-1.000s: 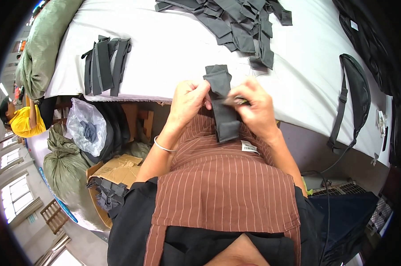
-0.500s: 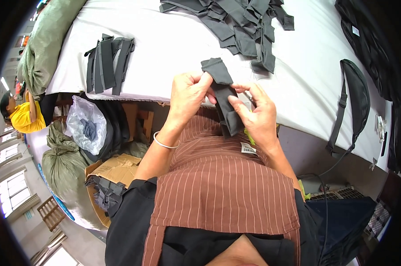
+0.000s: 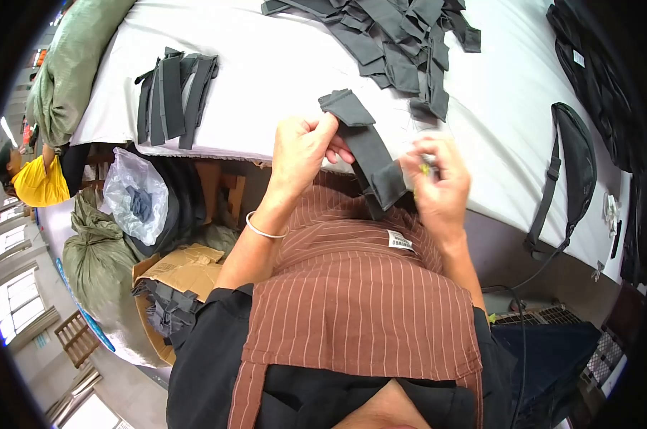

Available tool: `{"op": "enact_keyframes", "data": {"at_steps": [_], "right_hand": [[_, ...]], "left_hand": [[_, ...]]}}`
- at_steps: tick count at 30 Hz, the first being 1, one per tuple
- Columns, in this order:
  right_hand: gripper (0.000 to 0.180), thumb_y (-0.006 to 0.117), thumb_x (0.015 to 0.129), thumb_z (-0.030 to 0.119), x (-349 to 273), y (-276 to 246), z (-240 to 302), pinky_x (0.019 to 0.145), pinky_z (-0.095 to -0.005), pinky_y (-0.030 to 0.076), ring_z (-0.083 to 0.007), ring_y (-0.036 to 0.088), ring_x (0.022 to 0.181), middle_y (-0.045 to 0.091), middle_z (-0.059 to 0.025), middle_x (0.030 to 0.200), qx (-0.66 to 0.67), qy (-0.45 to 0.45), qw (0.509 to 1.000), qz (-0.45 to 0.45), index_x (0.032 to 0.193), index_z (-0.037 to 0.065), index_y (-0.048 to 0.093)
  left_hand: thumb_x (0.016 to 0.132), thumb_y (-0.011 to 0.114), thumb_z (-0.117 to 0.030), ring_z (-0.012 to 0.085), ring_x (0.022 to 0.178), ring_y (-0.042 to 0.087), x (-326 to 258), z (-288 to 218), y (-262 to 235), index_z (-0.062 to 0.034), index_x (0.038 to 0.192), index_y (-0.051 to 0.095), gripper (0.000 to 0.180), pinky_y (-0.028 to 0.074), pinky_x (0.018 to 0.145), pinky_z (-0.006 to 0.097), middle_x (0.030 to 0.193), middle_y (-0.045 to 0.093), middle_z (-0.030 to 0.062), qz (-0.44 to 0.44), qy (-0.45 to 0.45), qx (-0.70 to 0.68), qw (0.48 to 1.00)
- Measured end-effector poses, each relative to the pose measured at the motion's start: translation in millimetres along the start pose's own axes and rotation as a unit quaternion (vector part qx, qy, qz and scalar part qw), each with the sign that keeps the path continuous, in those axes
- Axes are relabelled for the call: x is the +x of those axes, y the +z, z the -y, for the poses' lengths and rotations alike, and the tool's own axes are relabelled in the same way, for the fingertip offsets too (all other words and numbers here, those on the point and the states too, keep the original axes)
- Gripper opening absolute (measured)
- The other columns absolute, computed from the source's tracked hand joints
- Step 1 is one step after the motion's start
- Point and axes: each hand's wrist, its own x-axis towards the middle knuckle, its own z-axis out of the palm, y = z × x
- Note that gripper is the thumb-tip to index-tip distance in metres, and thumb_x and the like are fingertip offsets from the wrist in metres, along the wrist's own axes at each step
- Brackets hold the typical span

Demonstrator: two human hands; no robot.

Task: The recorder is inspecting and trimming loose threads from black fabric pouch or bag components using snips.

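Observation:
A dark grey fabric strip (image 3: 370, 150) with folded ends hangs at a slant over the table's near edge. My left hand (image 3: 298, 154) pinches it close to its upper end, thumb against the cloth. Just right of the strip's lower end is my right hand (image 3: 443, 187), its fingers curled and blurred by motion. A small yellow-green bit shows between those fingers; what it belongs to I cannot make out. Farther back on the white-covered table (image 3: 266, 79) lies a loose heap of similar dark strips (image 3: 395, 50). A neater row of strips (image 3: 169, 100) lies to the left.
A black waist bag (image 3: 574, 168) with a strap lies at the right, by dark fabric (image 3: 595, 93). Below left are a clear plastic bag (image 3: 137, 200), a cardboard box (image 3: 184, 272) of dark pieces and a green sack (image 3: 101, 264). A person in yellow (image 3: 41, 182) is far left.
My right hand has let go of the strip and moved right, a yellow-green bit now showing in its fingers. My left hand keeps its hold, and the strip hangs more extended.

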Motion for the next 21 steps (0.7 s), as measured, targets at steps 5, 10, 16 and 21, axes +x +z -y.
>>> {"op": "enact_keyframes", "data": {"at_steps": [5, 10, 16, 21], "right_hand": [[0.045, 0.078, 0.074, 0.015, -8, 22, 17, 0.068, -0.0267, 0.049, -0.0147, 0.061, 0.077, 0.062, -0.0073, 0.089, 0.039, 0.115, 0.991, 0.056, 0.113, 0.005, 0.057], [0.033, 0.066, 0.086, 0.012, 3, 11, 11, 0.077, -0.0246, 0.045, -0.0098, 0.057, 0.086, 0.064, -0.0076, 0.097, 0.268, 0.207, 0.938, 0.074, 0.115, -0.001, 0.057], [0.027, 0.066, 0.087, 0.011, -5, 17, 13, 0.076, -0.0225, 0.046, -0.0083, 0.059, 0.086, 0.067, -0.0063, 0.098, 0.344, 0.204, 0.909, 0.116, 0.112, -0.001, 0.062], [0.021, 0.065, 0.089, 0.009, -5, 20, 1, 0.075, -0.0210, 0.045, -0.0054, 0.057, 0.081, 0.067, -0.0030, 0.092, 0.361, 0.276, 0.884, 0.111, 0.107, -0.001, 0.064]], "left_hand": [[0.097, 0.054, -0.023, 0.0151, 0.056, 0.064, -3, -7, 13, 0.0073, 0.088, 0.067, 0.034, 0.048, 0.052, 0.022, 0.071, 0.068, 0.0138, 0.016, 0.015, -0.074, 0.997], [0.092, 0.064, -0.029, 0.0115, 0.084, 0.059, -7, 8, 6, 0.0064, 0.135, 0.042, 0.060, 0.049, 0.072, 0.024, 0.100, 0.061, 0.0097, -0.064, 0.115, -0.091, 0.987], [0.084, 0.073, -0.020, 0.0122, 0.089, 0.059, -9, 0, 20, -0.0021, 0.133, 0.044, 0.060, 0.050, 0.075, 0.026, 0.103, 0.059, 0.0084, 0.058, 0.052, -0.078, 0.994], [0.083, 0.074, -0.016, 0.0097, 0.079, 0.059, 0, 7, 17, -0.0011, 0.129, 0.047, 0.056, 0.051, 0.067, 0.024, 0.094, 0.061, 0.0059, 0.028, 0.062, -0.052, 0.996]]}}
